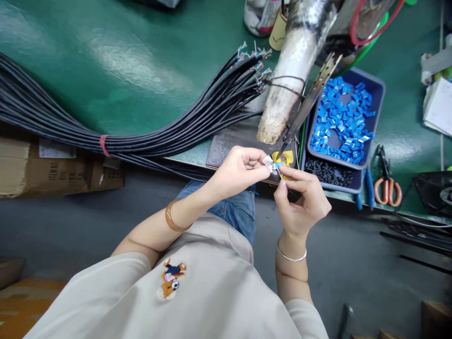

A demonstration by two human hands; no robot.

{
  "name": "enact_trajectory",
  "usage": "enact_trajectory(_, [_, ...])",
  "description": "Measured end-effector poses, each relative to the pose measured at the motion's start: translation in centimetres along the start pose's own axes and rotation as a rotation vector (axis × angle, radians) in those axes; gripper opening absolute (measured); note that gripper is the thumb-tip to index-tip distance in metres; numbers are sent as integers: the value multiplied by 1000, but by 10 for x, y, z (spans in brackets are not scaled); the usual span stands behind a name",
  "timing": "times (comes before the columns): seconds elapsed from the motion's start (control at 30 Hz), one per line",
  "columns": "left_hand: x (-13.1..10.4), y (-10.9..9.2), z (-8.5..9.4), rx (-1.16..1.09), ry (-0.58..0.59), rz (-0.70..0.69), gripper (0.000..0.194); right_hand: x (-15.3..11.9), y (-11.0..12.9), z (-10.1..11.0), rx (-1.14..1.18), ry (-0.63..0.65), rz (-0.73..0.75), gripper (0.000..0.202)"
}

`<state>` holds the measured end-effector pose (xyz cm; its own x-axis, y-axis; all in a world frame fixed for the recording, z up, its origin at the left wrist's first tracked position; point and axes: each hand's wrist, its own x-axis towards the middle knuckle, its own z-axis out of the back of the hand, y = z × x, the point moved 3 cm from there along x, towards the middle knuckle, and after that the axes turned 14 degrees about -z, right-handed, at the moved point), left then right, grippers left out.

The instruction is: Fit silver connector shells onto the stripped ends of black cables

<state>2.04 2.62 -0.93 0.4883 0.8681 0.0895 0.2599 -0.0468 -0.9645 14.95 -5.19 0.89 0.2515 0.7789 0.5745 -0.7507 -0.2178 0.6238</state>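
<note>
From where I stand, I see the person's two hands meeting over the near edge of the green surface (141, 94). The left hand (243, 172) has its grip pinched at the left end of a small blue piece (278, 165), with a whitish bit (267, 161) showing at the fingertips. The right hand (302, 195) comes in from the right, index fingertip at the piece's other end, its grip closed on a thin white wire (279, 174) below it. So the blue piece sits between the two hands, just near of some crumpled yellow material (288, 157). Over the yellow slants a dark metal bar (306, 110), alongside a thick, stained whitish tube (287, 80). To the left, a big bundle of black cables (158, 143) sweeps across, tied with a pink band (104, 145), their stripped ends fanning out near the tube. To the right of the bar, a blue-grey tray (377, 101) holds a heap of blue pieces (341, 122); a lower tray (356, 187) shows under its near side, with small black pieces (326, 172) in it. Further right lie a blue-handled tool (369, 188) and orange-handled scissors (387, 188), and some white papers (439, 106) rest at the far right.
</note>
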Motion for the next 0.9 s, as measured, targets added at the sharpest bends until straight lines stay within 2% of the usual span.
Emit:
enact_trajectory(0.53, [8, -1, 1, -7, -14, 8, 8, 14, -3, 1, -1, 70, 12, 17])
enact_trajectory(0.9, [10, -1, 2, -10, -49, -41, 11, 20, -1, 1, -32, 70, 38, 18])
